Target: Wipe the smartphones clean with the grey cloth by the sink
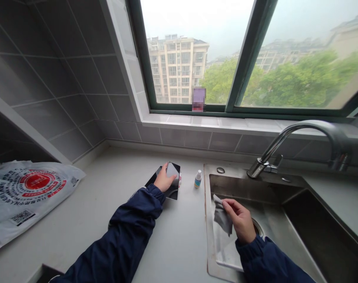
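My left hand (165, 179) is closed around a black smartphone (173, 192) with a glossy screen, low over the countertop. Another dark, flat piece (152, 177) shows to the left of the hand; whether it is a separate device I cannot tell. Something pinkish peeks out past the phone's right edge. Over the left part of the sink, my right hand (240, 220) pinches a thin grey cloth (223, 216), which hangs down from the fingers. Between the two hands stands a small white bottle (198, 179) with a coloured label, upright and touched by neither.
A steel sink (207, 236) with a chrome faucet (273, 147) takes up the right side. On the left, a white plastic bag (43, 188) with red and black print lies on the pale countertop (105, 182). Behind runs a tiled ledge (179, 121) below a green-framed window.
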Demonstrator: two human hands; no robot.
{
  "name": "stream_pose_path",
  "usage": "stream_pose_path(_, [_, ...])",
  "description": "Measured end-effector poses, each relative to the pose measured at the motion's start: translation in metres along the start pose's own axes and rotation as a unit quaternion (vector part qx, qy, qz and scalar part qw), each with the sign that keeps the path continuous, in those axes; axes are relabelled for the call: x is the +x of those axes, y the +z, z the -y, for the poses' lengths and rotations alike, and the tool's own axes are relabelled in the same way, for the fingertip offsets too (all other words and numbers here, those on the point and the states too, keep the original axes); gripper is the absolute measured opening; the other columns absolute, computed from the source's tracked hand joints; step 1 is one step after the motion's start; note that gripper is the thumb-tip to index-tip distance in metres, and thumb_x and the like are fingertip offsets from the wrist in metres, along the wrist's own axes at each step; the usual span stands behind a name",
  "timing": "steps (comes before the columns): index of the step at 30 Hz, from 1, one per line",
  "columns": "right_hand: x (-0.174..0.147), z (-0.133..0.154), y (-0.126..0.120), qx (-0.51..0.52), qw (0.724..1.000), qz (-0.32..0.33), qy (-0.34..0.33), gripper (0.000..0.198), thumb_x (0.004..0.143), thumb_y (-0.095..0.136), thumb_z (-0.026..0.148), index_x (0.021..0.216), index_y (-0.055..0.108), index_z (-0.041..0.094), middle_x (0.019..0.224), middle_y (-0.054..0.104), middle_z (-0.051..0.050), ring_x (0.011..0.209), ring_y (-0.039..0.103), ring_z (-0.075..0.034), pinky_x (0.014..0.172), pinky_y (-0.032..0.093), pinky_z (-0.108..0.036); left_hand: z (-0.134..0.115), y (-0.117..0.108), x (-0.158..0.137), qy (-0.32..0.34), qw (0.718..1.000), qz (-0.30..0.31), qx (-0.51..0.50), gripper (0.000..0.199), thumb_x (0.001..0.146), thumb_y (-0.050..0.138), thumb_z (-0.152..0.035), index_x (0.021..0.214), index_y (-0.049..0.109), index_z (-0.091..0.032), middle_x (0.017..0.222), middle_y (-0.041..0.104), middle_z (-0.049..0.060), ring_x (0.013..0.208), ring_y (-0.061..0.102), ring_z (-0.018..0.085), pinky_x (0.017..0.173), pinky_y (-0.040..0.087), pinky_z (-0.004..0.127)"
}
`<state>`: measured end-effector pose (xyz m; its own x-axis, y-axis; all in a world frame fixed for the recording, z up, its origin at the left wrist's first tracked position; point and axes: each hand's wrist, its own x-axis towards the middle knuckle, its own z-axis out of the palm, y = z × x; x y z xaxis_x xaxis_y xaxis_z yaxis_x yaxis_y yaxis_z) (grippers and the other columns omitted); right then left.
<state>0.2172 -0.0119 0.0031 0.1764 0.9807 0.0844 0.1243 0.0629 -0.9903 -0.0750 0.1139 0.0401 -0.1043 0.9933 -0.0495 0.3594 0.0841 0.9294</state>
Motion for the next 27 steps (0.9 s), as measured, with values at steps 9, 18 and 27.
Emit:
stream_pose_path(9, [-0.001,0.000,0.001,-0.002,1.000,0.015,-0.002,0.041,0.078,0.068,0.054,0.089,0.070,0.015,0.083,0.072,-0.008,0.075,0.065,-0.021,0.067,0.052,-0.028,0.010,0.014,0.026,0.009,0.980,-0.016,0.197,0.076,0.076,0.066,-0.035,0.141,0.031,-0.015,0.133,0.054,0.020,0.124,0.051,0.029,0.101,0.038,0.037])
stream_pose_path(18, [-0.002,0.001,0.001,0.006,1.000,0.019,-0.005,0.041,0.077,0.069,0.055,0.086,0.071,0.015,0.080,0.071,-0.007,0.071,0.065,-0.020,0.064,0.052,-0.027,-0.002,0.015,0.021,0.018,0.943,-0.032,0.331,0.067,0.084,0.056,-0.040,0.141,0.029,-0.019,0.118,0.062,0.017,0.109,0.060,0.028,0.089,0.043,0.034])
stream_pose_path(27, [-0.003,0.001,0.002,0.010,1.000,0.028,-0.004,0.041,0.077,0.069,0.054,0.087,0.071,0.014,0.080,0.071,-0.008,0.071,0.065,-0.020,0.064,0.052,-0.027,-0.007,0.029,0.002,0.012,0.894,-0.045,0.447,0.043,0.089,0.042,-0.048,0.126,0.049,-0.027,0.122,0.047,0.014,0.093,0.064,0.027,0.081,0.045,0.040])
